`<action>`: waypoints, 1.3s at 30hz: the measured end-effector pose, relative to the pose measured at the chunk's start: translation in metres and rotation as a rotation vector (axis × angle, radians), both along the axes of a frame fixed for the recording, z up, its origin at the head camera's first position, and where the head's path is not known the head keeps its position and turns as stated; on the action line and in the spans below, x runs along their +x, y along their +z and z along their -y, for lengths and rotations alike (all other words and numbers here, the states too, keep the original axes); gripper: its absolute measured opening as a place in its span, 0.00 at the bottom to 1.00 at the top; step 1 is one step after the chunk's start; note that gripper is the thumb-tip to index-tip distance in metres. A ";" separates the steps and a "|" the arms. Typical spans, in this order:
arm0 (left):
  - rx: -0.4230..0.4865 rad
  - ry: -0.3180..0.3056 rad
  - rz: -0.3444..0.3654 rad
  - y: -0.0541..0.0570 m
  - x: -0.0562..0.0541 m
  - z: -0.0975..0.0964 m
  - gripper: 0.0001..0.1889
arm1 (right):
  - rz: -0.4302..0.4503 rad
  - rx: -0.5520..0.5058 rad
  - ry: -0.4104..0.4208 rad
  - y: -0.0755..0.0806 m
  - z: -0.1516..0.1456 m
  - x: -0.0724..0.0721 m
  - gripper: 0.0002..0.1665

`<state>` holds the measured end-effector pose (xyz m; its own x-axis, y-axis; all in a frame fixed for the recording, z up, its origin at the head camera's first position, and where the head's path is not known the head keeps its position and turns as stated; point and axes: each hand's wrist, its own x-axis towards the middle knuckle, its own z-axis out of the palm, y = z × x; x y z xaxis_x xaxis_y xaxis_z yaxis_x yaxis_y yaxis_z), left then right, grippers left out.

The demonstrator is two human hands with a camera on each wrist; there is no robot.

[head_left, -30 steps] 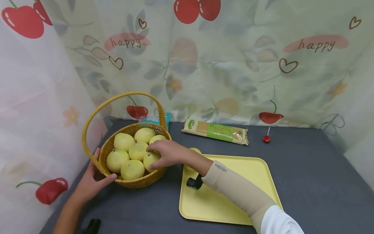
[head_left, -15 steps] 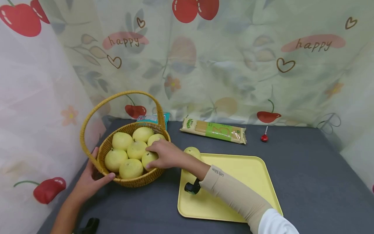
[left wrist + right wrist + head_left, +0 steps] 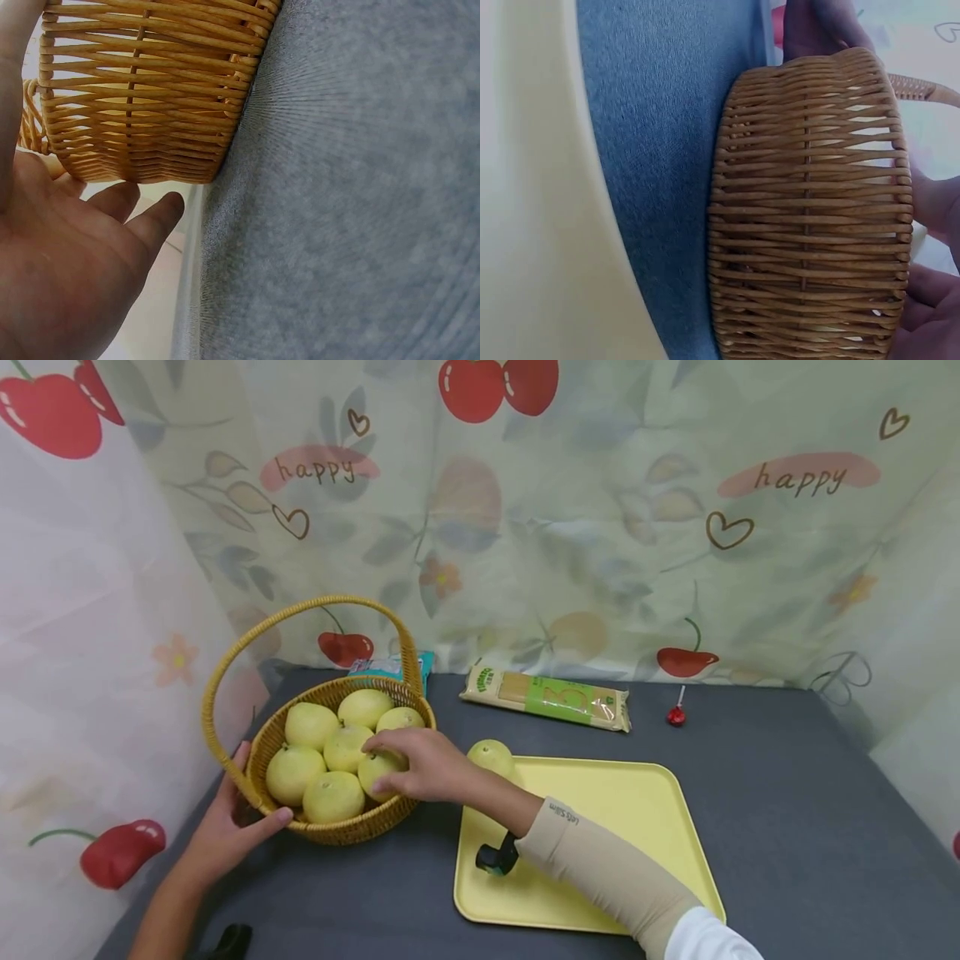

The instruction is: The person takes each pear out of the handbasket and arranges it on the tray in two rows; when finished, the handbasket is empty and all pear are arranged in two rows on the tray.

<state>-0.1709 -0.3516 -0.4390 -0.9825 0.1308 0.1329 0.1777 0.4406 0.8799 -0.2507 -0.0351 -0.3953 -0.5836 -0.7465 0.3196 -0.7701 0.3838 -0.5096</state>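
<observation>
A wicker basket (image 3: 352,831) with a tall arched handle stands at left, filled with several round pale-yellow fruits (image 3: 333,797). My left hand (image 3: 225,827) holds its near-left side, thumb over the rim; in the left wrist view, that hand's fingers (image 3: 154,221) reach along the woven wall. My right hand (image 3: 423,766) reaches over the right rim. Its thumb and fingers grip a yellow fruit (image 3: 377,771) inside the basket, partly covering it. The right wrist view shows mostly basket wall (image 3: 810,210), with the right hand's fingers (image 3: 934,202) beyond the rim.
On a yellow tray (image 3: 615,843) at centre right, another yellow fruit (image 3: 491,757) sits at the far-left corner, behind my forearm. Farther back lie a long noodle-like packet (image 3: 547,697), a red lollipop (image 3: 677,716) and a blue packet (image 3: 382,667) behind the basket. Printed curtains enclose the dark table.
Both hands keep nearly the same places at the basket. The whole view shifts slightly, and more of the fruit on the tray shows past my right forearm.
</observation>
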 end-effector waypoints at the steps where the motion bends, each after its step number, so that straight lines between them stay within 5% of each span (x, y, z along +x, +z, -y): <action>1: -0.004 0.001 0.000 0.000 0.000 0.000 0.56 | 0.009 -0.019 -0.011 0.000 0.000 0.001 0.25; 23: 0.003 0.016 0.012 -0.002 0.002 0.000 0.55 | 0.207 -0.308 -0.050 0.011 -0.006 0.011 0.19; 39: 0.011 0.002 0.014 -0.001 0.000 0.000 0.55 | 0.233 -0.490 -0.041 0.019 -0.021 0.013 0.21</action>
<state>-0.1714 -0.3521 -0.4403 -0.9845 0.1271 0.1208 0.1645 0.4310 0.8872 -0.2375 -0.0142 -0.3768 -0.7061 -0.5179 0.4829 -0.6046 0.0858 -0.7919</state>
